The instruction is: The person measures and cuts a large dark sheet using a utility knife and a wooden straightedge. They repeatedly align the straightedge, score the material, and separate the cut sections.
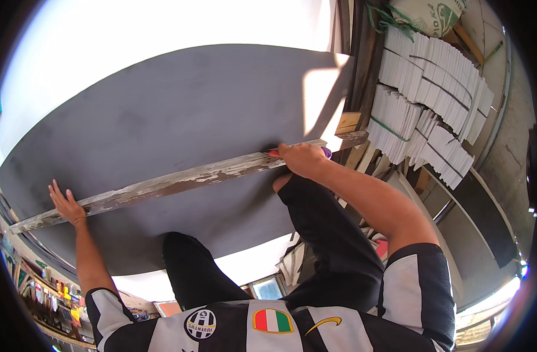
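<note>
While the left hand (pixel 67 205) lies flat with fingers spread on the near end of the batten (pixel 180 180), its grip is released rather than curled: it presses down, which looks meant to pin the batten so it cannot slide. That batten is a long, worn strip of wood with flaking pale paint, laid slantwise across the dark grey sheet (pixel 180 117) from the sheet's left edge toward its right edge, seemingly as a straightedge. Underneath, the sheet itself spreads wide over a white surface (pixel 163 29), whose pale margin shows along the sheet's far and near edges. Two knees in black trousers (pixel 315 234) reach the sheet's near edge, the right one close under the batten, so the person appears to crouch over the work to lean weight on it. Further right, the right hand (pixel 303 159) is clenched on a small tool (pixel 274 154) with a red tip, held tight against the batten's far side near the sheet's right edge; whether it is a blade or a marker I cannot tell. Beyond the sheet's right edge, bundles of white cards (pixel 432 94) are stacked against dark wooden boards (pixel 362 64), well apart from both hands.
</note>
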{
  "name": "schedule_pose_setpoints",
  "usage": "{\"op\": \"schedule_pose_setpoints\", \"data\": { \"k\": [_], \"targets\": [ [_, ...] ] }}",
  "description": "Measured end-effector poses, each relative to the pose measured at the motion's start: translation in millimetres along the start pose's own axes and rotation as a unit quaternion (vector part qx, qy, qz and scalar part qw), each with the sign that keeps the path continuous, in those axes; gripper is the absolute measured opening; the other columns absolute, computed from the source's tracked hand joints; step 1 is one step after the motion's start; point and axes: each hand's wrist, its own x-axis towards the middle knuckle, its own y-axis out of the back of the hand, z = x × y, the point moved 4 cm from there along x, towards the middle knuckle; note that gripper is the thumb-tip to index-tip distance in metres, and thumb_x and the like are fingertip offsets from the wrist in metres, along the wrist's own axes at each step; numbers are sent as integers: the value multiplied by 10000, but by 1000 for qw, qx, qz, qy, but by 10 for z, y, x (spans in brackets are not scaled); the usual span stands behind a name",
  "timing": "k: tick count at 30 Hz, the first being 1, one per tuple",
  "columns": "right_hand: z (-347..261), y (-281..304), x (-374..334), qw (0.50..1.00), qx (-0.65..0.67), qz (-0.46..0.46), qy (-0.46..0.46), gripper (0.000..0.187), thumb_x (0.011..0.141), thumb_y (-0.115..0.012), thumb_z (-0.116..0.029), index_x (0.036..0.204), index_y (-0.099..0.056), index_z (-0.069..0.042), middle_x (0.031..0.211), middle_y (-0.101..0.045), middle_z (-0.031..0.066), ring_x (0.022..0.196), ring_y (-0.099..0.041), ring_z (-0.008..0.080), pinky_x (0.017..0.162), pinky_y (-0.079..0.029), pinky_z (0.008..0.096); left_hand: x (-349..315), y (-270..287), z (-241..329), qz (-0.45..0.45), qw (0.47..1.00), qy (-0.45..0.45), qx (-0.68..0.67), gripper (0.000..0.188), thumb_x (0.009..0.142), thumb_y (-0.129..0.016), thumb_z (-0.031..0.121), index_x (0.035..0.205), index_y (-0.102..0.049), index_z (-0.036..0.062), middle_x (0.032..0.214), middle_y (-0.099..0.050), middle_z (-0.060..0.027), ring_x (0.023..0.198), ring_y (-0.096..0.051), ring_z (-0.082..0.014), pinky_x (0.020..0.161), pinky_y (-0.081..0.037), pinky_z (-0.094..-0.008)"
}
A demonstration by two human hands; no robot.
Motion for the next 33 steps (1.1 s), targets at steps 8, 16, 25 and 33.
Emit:
{"op": "schedule_pose_setpoints", "data": {
  "k": [8, 16, 25, 33],
  "targets": [
    [1059, -161, -238, 997, -7, -64, -42, 257, 1016, -522, -169, 1233, -569, -39, 999, -769, 209, 998, -761, 379, 853, -591, 493, 72, 29, -12, 6, 999, -49, -16, 535, 1100, -439, 359, 1598, -450, 165, 1648, -419, -160, 1501, -412, -363, 1264, -276, -492],
    [2101, -526, -479, 991, -36, -81, -96, 247, 987, -524, -92, 1216, -519, 0, 1100, -721, 281, 1039, -733, 415, 863, -581, 530, 81, 62, -50, 2, 998, -64, -12, 539, 1110, -422, 358, 1593, -452, 119, 1631, -442, -175, 1499, -416, -377, 1251, -285, -490],
    [2985, -652, -840, 957, 46, 153, -241, 226, 1085, -466, -231, 1240, -501, -71, 898, -731, 245, 859, -726, 466, 713, -541, 585, 73, 148, 150, -17, 998, -51, 13, 601, 1105, -424, 418, 1623, -394, 116, 1663, -400, -163, 1520, -379, -400, 1236, -267, -552],
    [825, 40, -321, 834, 190, 449, -260, 146, 1072, -582, -310, 1133, -609, -181, 863, -697, 147, 802, -687, 388, 670, -527, 494, -27, 138, 297, -14, 998, -31, 56, 638, 1088, -418, 477, 1658, -334, 203, 1704, -302, -171, 1561, -296, -384, 1218, -240, -623]
  ]
}}
